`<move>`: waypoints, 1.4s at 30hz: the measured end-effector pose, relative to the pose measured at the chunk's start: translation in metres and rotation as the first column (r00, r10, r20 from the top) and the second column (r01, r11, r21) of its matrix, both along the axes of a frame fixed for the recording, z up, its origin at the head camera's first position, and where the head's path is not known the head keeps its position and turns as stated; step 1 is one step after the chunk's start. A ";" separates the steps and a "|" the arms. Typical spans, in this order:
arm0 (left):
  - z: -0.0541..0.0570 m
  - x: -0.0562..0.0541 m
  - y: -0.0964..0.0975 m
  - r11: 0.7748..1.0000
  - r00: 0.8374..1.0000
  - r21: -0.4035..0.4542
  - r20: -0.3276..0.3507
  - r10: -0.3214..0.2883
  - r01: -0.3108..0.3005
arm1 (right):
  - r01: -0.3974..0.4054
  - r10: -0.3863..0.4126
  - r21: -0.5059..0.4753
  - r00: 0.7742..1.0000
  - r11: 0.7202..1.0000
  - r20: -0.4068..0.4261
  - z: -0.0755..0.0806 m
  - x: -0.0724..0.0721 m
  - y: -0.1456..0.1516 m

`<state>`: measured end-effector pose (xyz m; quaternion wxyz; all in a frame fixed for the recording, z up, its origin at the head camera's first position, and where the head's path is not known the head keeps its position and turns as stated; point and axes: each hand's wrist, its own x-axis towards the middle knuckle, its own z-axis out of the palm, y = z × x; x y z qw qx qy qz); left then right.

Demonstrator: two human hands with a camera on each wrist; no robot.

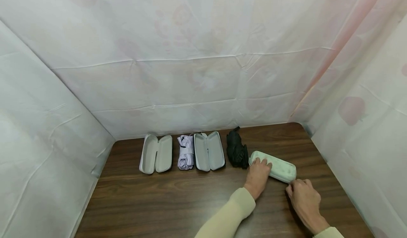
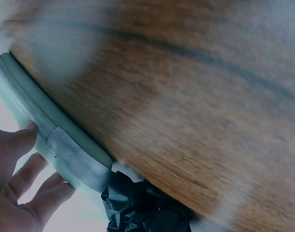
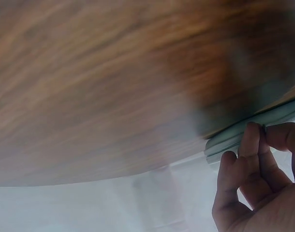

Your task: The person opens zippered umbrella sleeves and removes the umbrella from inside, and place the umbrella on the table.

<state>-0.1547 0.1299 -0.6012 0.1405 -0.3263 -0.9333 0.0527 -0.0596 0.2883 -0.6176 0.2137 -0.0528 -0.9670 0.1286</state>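
A pale green zip-up case (image 1: pixel 278 169) lies closed and slanted on the table's right side. My left hand (image 1: pixel 259 174) holds its left end, fingers over the top. In the left wrist view, the thumb of that hand lies along the zipper side, near a grey fabric strip (image 2: pixel 75 157). My right hand (image 1: pixel 303 197) is at the case's near right corner. Its thumb and index finger pinch a small dark zipper pull (image 3: pixel 264 128) at the case's edge, mostly hidden by the fingertips. A folded black umbrella (image 1: pixel 236 149) lies just left of the case.
Along the back of the brown wooden table (image 1: pixel 152 202) lie an open grey case (image 1: pixel 164 153), a folded lavender umbrella (image 1: pixel 186 153) and a second open grey case (image 1: pixel 216 151). Pale cloth curtains (image 1: pixel 190 86) enclose the back and sides.
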 end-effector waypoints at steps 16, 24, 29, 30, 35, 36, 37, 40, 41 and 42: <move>-0.002 0.013 0.005 0.998 0.997 0.023 -0.057 0.056 -0.055 | -0.051 0.051 0.019 0.998 0.999 -0.037 -0.002 -0.003 -0.008; -0.002 0.022 0.006 0.996 0.991 0.006 -0.100 0.088 -0.088 | -0.054 0.055 0.024 0.998 0.998 -0.043 -0.002 -0.004 -0.011; -0.002 0.025 0.008 0.993 0.987 0.012 -0.116 0.115 -0.114 | -0.065 0.067 0.039 0.997 0.997 -0.043 -0.002 -0.007 -0.013; -0.002 0.026 0.008 0.993 0.986 0.013 -0.120 0.118 -0.117 | -0.068 0.070 0.043 0.997 0.997 -0.042 -0.002 -0.008 -0.014; 0.001 0.025 0.006 0.994 0.991 -0.032 -0.094 0.097 -0.101 | -0.087 0.090 0.061 0.995 0.994 -0.052 -0.003 -0.009 -0.015; 0.002 0.024 0.005 0.995 0.993 -0.046 -0.076 0.088 -0.092 | -0.090 0.093 0.064 0.994 0.994 -0.059 -0.004 -0.010 -0.015; 0.002 0.022 0.003 0.994 0.995 -0.064 -0.056 0.079 -0.083 | -0.095 0.100 0.070 0.993 0.993 -0.068 -0.004 -0.010 -0.015; 0.004 0.017 -0.002 0.994 0.998 -0.095 0.011 0.056 -0.054 | -0.104 0.113 0.086 0.988 0.991 -0.103 -0.004 -0.010 -0.014; 0.004 0.015 -0.003 0.994 0.999 -0.097 0.025 0.048 -0.045 | -0.107 0.117 0.090 0.987 0.990 -0.113 -0.004 -0.010 -0.014; 0.004 0.013 -0.005 0.995 0.998 -0.097 0.039 0.040 -0.036 | -0.110 0.121 0.094 0.985 0.990 -0.121 -0.004 -0.010 -0.014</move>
